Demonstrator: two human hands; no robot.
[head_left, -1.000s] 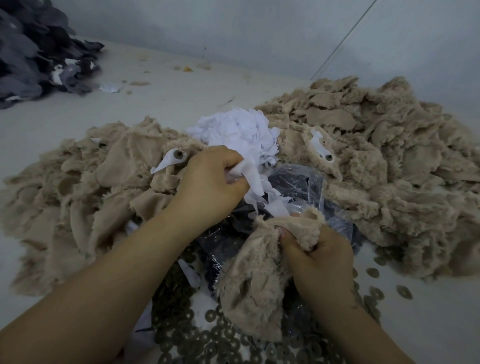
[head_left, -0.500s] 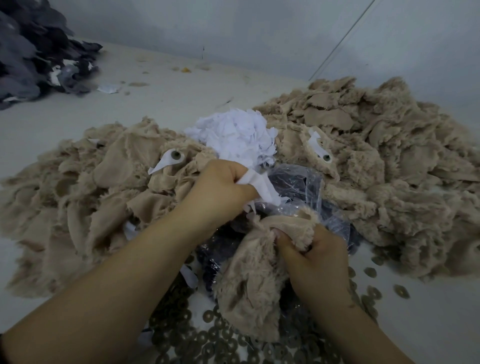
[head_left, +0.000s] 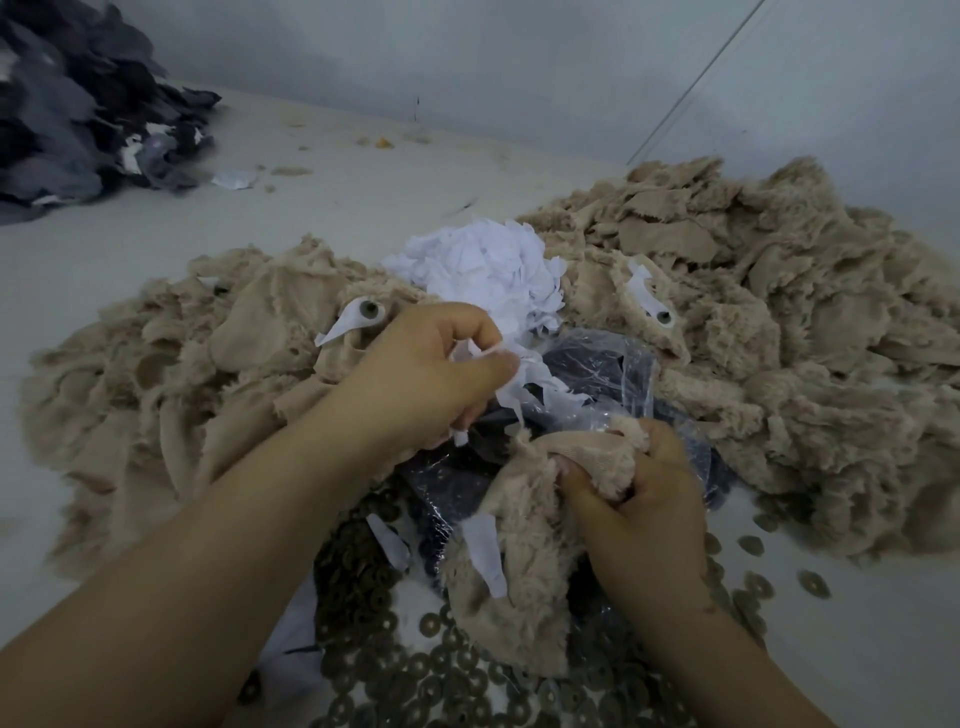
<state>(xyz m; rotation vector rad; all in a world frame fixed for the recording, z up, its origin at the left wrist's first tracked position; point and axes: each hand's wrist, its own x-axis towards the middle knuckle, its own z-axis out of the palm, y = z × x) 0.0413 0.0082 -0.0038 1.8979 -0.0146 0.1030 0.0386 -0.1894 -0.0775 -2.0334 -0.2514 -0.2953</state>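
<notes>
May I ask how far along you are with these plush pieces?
Looks done: a fitted piece with eye and white patch lies on the left pile, a second piece on the right pile. In hand: the right hand grips a plush piece; the left hand pinches white scraps. Left: most of that pile shows no eyes.

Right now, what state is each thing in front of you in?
left hand: pinches white scraps
right hand: grips plush piece
white scraps: crumpled, dangling from the fingers
plush piece: bunched in the grip
plastic bag: crumpled, dark contents inside
metal washers: scattered loose
plush heaps: piled loose
</notes>
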